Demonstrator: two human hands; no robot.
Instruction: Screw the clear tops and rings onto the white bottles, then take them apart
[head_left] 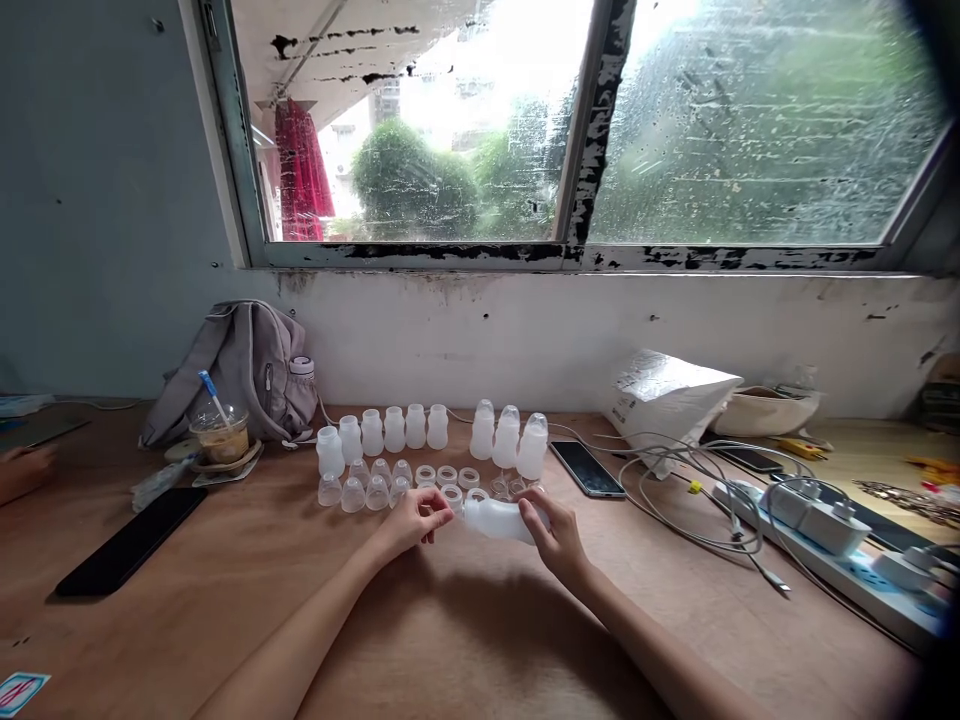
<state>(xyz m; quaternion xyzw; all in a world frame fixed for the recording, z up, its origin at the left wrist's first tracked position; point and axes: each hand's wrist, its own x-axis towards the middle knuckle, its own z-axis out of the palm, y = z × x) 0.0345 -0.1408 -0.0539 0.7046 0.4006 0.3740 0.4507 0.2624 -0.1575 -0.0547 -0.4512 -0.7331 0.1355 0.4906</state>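
Note:
My right hand point(559, 535) is wrapped round the base end of a frosted baby bottle point(496, 518), which is tipped on its side with its mouth to the left. Close to that mouth, my left hand point(416, 518) has its thumb and fingers pinched together; whatever lies between them is too small to tell. Just beyond my hands lie several white collar rings point(447, 475). Clear domed caps point(353, 494) stand in rows to their left. Behind the caps is a row of open bottles point(373, 433), and to the right stand three capped bottles point(508, 437).
A phone point(587, 469) lies right of the bottles, near tangled cables point(694, 500) and a power strip point(817, 545). On the left are a black phone point(131, 542), an iced drink cup point(221, 432) and a grey backpack point(244, 365). Another person's hand point(26, 472) rests at the far left.

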